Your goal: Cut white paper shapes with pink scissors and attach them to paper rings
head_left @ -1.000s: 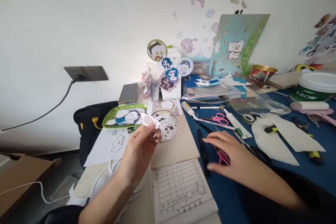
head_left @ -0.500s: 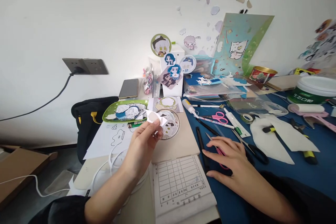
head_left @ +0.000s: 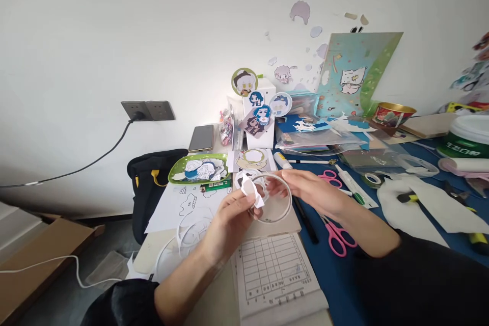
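Several white characters (head_left: 463, 151) label the green tub (head_left: 468, 137); left fingers (head_left: 240, 205) pinch paper (head_left: 250, 187).

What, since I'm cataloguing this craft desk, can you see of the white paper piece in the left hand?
The white paper piece is small and looks thin, with an angular outline and a greyish patch on its visible face. The left hand pinches its lower part, thumb in front, holding it tilted above the beige board. It overlaps a round rim in this view; whether they touch is unclear. Its far side is hidden.
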Motion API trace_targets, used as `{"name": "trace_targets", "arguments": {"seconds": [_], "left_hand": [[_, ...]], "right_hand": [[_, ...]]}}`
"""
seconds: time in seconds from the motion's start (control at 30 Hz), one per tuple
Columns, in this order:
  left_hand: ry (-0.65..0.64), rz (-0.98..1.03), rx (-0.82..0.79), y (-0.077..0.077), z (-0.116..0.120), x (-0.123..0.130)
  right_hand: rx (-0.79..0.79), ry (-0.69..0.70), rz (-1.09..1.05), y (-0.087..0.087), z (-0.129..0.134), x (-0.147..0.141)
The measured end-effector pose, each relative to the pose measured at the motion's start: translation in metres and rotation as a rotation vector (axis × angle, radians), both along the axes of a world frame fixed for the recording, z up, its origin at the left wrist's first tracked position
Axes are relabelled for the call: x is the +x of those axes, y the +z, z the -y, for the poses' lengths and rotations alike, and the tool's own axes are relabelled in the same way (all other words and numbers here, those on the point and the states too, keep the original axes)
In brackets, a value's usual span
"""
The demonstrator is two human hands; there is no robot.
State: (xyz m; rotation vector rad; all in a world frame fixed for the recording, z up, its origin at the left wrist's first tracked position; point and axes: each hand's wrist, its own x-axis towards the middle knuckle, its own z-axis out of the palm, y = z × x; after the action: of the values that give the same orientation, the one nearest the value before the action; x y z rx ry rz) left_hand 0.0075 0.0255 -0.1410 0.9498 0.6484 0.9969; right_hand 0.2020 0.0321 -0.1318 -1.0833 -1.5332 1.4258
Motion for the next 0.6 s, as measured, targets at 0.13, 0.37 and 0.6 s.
{"name": "trace_targets", "arguments": {"seconds": [0.13,0.37,0.6], "left_hand": [[-0.058,-0.099,0.047,-0.001,0.002,-0.003],[-0.059,-0.025,-0.026,-0.002,0.006,0.000],[-0.052,-0.009,-0.083,-0.002,0.008,0.000]], "right_hand": [[-0.166,0.107,-0.353,-0.007,-0.007,-0.009],[-0.125,-0.151,-0.419,-0.018,0.012,-0.008],[-0.089,-0.096,-0.360,-0.020,0.017,-0.011]]}}
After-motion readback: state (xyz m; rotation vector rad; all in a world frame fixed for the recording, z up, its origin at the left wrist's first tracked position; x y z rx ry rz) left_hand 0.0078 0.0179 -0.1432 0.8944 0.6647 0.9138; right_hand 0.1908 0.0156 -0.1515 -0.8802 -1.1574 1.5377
